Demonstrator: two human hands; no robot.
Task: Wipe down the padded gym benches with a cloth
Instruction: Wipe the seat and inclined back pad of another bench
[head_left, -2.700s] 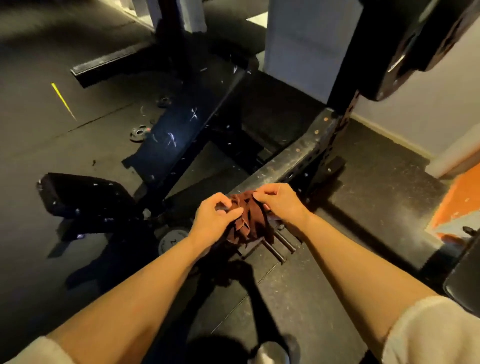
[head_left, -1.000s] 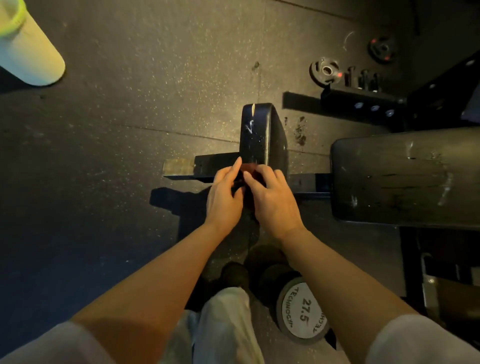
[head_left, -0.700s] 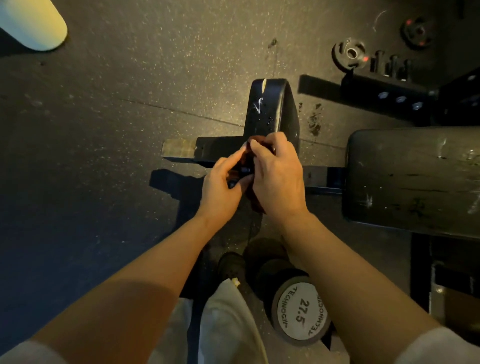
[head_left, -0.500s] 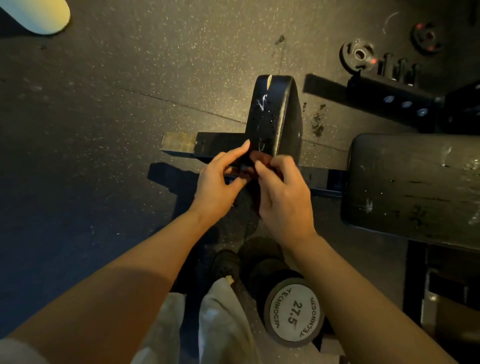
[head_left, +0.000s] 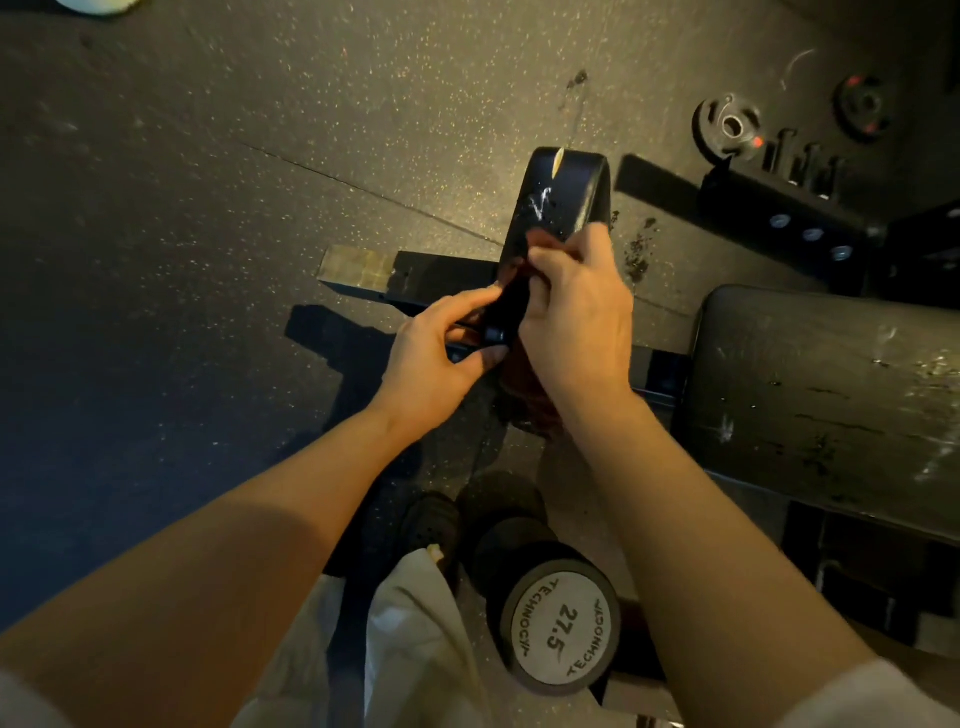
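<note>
Cloth: dark red, mostly hidden — pinched by right hand and left hand.
Pad: lower end covered.
Nearby: dumbbell — marked 27.5.

Cloth: dark reddish, mostly covered by the right hand and left hand; its full shape cannot be told.
Small pad: near end hidden behind both hands.
Large bench pad: cut off by the right edge.
Frame bar: middle stretch hidden under the hands.
Pale object: cut off at the top edge, kind unclear.
Dumbbell: handle and far head in shadow; end lettering partly legible, "27.5".
Shoe: dim, part covered by the trouser leg.
</note>
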